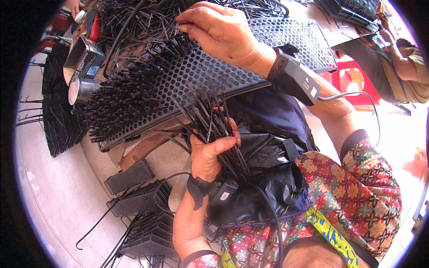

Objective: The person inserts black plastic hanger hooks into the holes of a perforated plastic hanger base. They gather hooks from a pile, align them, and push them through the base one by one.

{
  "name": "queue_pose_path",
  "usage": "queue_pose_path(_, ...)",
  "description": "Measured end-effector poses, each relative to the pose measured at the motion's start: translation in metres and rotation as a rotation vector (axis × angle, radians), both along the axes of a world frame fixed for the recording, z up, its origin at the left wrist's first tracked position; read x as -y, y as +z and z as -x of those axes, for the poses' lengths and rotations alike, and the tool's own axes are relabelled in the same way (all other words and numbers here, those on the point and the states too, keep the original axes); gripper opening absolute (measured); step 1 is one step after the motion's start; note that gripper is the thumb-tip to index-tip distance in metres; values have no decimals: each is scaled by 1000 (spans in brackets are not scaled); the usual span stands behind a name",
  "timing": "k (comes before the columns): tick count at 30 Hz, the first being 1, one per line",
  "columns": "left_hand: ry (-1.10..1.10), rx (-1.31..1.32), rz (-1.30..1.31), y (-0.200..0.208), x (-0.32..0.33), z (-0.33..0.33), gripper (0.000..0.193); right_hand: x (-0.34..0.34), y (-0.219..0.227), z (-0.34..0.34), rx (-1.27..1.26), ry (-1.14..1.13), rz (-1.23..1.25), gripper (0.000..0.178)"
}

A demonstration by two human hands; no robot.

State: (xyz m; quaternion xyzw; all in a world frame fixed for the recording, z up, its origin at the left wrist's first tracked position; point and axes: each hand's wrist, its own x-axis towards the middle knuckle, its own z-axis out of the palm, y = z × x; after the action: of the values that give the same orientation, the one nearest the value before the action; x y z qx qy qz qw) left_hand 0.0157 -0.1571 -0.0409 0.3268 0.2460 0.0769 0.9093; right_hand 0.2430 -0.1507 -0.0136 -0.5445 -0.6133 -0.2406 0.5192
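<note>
My left hand (pixel 208 155) is closed around a loose bundle of thin black sticks (pixel 210 117), which fan out at the top in front of my body. Above and to the right, my right hand (pixel 223 35) hovers over a black perforated tray (pixel 286 42). Its fingers are bent and pressed together; whatever they may hold is too small to make out. Many upright black sticks (pixel 120 98) with dark tips stand packed in the holes of the tray's left part. Its right part shows bare holes.
Behind the tray lies a heap of loose black sticks (pixel 138 27). A box (pixel 85 60) and a metal can (pixel 82 90) stand at its left. Black racks (pixel 145 232) stand on the floor at lower left. Another person (pixel 402 67) is at the far right, near a red chair (pixel 351 80).
</note>
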Motion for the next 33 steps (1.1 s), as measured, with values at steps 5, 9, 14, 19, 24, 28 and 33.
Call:
queue_pose_path(5, -9, -13, -14, 0, 0, 1, 60, 11, -6, 8, 72, -38, 354, 17)
queue_pose_path(9, -6, -22, -20, 0, 0, 1, 60, 22, -9, 12, 52, -107, 483, 18)
queue_pose_path(14, 4, -25, -13, -1, -1, 1, 62, 56, 10, 16, -250, -120, 363, 10)
queue_pose_path(19, 3, 1, -5, -6, -3, 0, 62, 94, 26, 40, -1046, 172, 817, 24)
queue_pose_path(24, -33, 18, -36, -6, -5, -1, 62, 90, 20, 61, -1165, 281, 920, 20)
queue_pose_path(28, -38, -7, -94, -4, -4, -1, 62, 88, 20, 62, -1160, 246, 792, 12)
queue_pose_path(33, -23, 46, 12, -7, -4, -1, 64, 86, 29, 32, -1107, 30, 432, 13)
